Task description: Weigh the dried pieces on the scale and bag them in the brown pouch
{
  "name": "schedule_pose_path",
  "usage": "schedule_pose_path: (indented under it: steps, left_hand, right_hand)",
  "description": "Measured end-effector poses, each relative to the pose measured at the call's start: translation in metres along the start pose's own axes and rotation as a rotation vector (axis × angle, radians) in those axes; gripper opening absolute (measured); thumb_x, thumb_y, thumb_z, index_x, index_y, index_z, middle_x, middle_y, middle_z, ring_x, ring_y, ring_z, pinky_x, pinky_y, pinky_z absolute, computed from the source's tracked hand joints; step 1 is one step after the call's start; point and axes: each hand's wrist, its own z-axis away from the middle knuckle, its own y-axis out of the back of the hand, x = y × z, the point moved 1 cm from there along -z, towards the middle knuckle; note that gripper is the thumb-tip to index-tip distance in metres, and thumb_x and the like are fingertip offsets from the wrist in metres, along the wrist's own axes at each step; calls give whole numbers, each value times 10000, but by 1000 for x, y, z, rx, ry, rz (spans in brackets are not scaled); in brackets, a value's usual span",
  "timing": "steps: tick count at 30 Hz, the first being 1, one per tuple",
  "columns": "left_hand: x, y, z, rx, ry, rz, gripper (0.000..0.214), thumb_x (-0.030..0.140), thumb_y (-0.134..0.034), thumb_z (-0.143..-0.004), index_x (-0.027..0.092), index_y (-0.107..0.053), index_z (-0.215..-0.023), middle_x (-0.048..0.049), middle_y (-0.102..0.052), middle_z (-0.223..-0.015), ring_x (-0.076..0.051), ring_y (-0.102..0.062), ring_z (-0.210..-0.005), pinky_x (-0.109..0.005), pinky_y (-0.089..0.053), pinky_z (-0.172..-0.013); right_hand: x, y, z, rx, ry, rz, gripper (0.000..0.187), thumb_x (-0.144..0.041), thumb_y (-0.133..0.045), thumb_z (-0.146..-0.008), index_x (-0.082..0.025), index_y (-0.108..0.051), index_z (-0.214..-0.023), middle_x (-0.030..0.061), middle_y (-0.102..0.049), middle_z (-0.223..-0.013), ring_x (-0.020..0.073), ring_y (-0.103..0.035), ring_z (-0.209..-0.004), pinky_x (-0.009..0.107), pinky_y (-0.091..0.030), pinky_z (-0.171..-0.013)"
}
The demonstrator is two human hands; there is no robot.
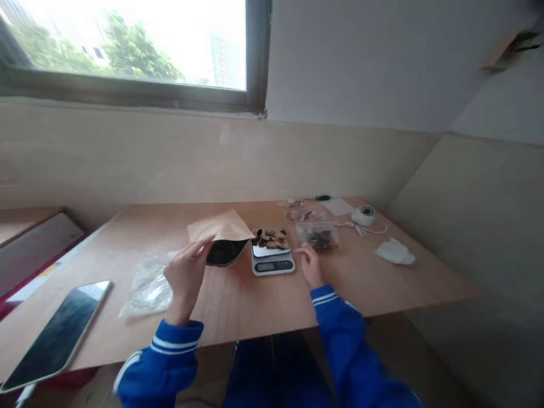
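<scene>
My left hand [187,277] pinches the edge of a brown kraft paper pouch [221,225], held tilted with its dark mouth gaping on the side near me. The pouch's right corner is beside a small white digital kitchen scale [272,266]. Dried brown slices [272,238] with dark edges lie on the scale's plate. At the scale's right side is my right hand [311,265], fingers reaching toward the plate, with nothing visible in them. Just beyond that hand stands a clear plastic bag [321,235] of dark dried pieces.
A crumpled clear plastic bag [148,286] and a large phone [59,334] lie on the left. Farther back are more clear bags [304,211], a green-handled tool [322,198] and white paper [338,206]. A white dome camera [362,215] with cable and a crumpled white tissue [395,251] sit right.
</scene>
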Motion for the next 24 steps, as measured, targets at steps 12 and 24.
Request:
schedule_pose_path:
  steps: [12,24]
  left_hand:
    - [0,-1,2,12,-40,2,213,389,-657,-815,361,-728,-1013,8,-734,-775,-151,-644,-677,-224,-296,-528]
    - [7,-5,12,-32,-124,17,202,366,-662,-813,343,-735,-1000,8,-733,-778,-147,-636,-684,-217,-296,-511]
  right_hand:
    - [-15,3,2,-44,56,102,275,-116,-403,-799,-195,-663,-758,62,-622,-813,208,-606,-793,327,-482,-736]
    - [-156,-58,14,-466,482,111,353,-10,-393,-838,-157,-648,-1034,84,-653,-1010,180,-594,-992,297,-507,-886]
